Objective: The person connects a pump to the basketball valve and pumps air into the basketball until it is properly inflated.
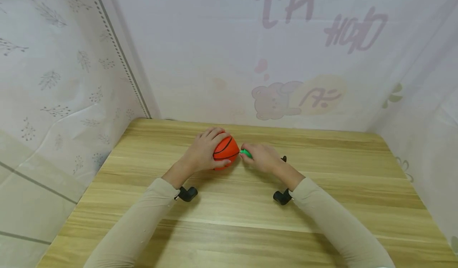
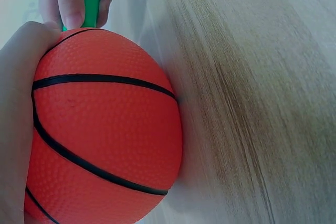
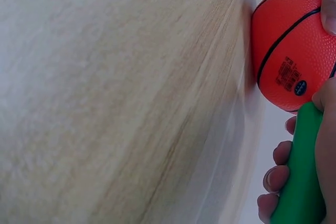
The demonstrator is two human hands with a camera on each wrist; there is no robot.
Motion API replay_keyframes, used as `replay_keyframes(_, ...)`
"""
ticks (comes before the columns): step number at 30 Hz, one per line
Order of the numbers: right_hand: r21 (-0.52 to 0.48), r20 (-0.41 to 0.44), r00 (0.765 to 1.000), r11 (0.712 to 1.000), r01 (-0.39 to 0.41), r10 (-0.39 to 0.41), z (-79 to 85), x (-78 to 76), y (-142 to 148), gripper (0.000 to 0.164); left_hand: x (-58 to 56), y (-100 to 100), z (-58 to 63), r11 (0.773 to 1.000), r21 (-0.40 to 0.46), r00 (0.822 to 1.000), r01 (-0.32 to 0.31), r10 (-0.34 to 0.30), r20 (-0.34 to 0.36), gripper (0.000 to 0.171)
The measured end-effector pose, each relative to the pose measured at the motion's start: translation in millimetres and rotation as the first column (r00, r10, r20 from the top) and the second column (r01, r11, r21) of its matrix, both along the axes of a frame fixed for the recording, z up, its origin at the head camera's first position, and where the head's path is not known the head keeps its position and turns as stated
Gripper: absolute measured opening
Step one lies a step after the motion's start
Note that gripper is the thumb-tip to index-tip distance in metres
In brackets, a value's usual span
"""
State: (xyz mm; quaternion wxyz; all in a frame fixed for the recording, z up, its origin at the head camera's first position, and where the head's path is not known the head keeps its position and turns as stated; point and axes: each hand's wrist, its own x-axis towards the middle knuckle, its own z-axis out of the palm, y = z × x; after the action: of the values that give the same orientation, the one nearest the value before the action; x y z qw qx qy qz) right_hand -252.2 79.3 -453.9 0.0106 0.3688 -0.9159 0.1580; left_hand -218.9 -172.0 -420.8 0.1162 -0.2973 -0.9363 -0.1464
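A small orange toy basketball (image 1: 227,150) with black lines sits on the wooden table. My left hand (image 1: 204,150) grips it from the left, fingers over its far side and thumb on its near side. In my right hand (image 1: 262,156) is a smooth green handle-like tool (image 3: 302,182), with fingers curled round it. Its narrow, pale tip points left, right at the ball's side. Most of the tool is hidden by the hand, and I cannot tell its kind. A dark printed mark and a small blue label (image 3: 300,87) show on the ball in the right wrist view.
The light wooden table (image 1: 229,228) runs back to a printed cloth wall (image 1: 200,61), with cloth at both sides. Black wrist-worn devices (image 1: 187,193) show under both forearms. A small dark piece (image 1: 284,158) shows beyond the right wrist.
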Motion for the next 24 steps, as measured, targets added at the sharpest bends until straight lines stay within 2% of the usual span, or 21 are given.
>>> replay_keyframes(16,-0.029,-0.073,0.997,1.0,0.005,-0.007,1.6,2.7,-1.2,0.006,0.6,-1.8,-0.2,1.0,-0.003,1.0,0.005,-0.005,0.008,0.074)
replay_keyframes(24,-0.022,-0.065,0.997,0.999,0.033,-0.034,2.4,1.8,-1.8,0.006,-0.6,-2.4,-0.3,1.0,0.005,1.0,0.011,-0.011,0.004,0.073)
